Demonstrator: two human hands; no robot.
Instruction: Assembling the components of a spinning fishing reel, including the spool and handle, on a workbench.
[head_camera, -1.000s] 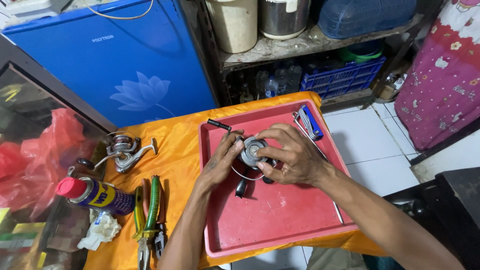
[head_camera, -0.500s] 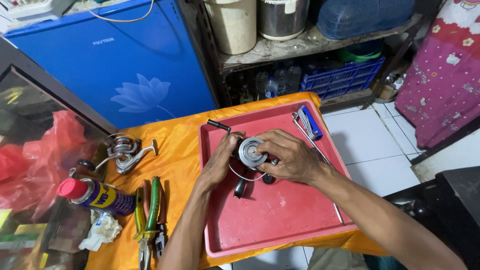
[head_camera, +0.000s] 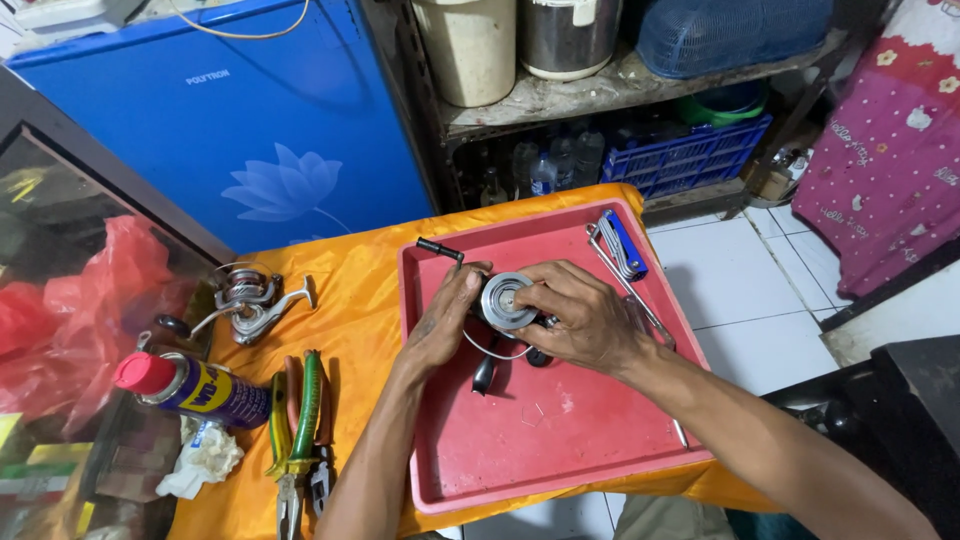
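Left hand (head_camera: 445, 320) grips the fishing reel (head_camera: 505, 305) steady; right hand (head_camera: 580, 320) pinches its spool top — best turned gently, squarely.

brightness: even, soft daylight-like, colours saturated
shadows: faint, short, under right hand (head_camera: 585, 320) and left hand (head_camera: 445, 320) on red tray (head_camera: 560, 440)
glare: small shine on metal reel spool (head_camera: 507, 298) between hands
focus: sharp around hands, no motion blur
edges: wide-angle bending far from hands, dim shelf (head_camera: 600, 90) above
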